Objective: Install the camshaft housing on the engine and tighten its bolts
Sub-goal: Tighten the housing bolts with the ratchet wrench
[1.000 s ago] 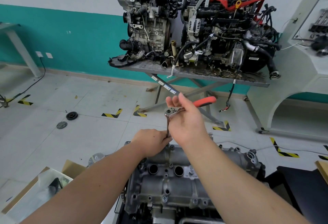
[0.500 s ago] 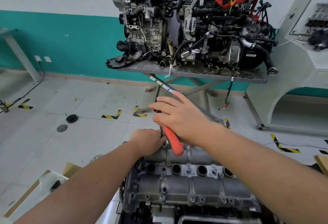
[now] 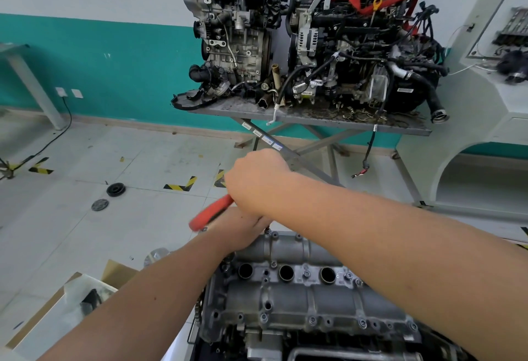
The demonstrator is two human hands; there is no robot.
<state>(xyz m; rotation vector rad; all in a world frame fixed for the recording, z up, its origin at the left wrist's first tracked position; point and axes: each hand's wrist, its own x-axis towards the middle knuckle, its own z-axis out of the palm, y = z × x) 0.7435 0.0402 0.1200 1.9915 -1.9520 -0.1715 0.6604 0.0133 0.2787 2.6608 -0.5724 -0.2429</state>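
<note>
Head view: right hand (image 3: 257,180) curled over the ratchet wrench (image 3: 211,215), red handle sticking out lower left; wrench head hidden under the hand. Left hand (image 3: 243,229) sits just below it at the far left corner of the camshaft housing (image 3: 285,289), fingers curled down around something I cannot make out. Housing lies on top of the engine (image 3: 257,340) at bottom centre, 3 round plug holes showing, bolts (image 3: 363,323) along the near edge. Right forearm crosses over the housing's right half and blocks it. Open cardboard box (image 3: 57,303) at lower left, beside the engine. 2 round black parts (image 3: 115,189) on the floor further left. Worktop (image 3: 314,120) ahead carries 2 other engines (image 3: 237,32), well apart. Tiled floor between lies open.
</note>
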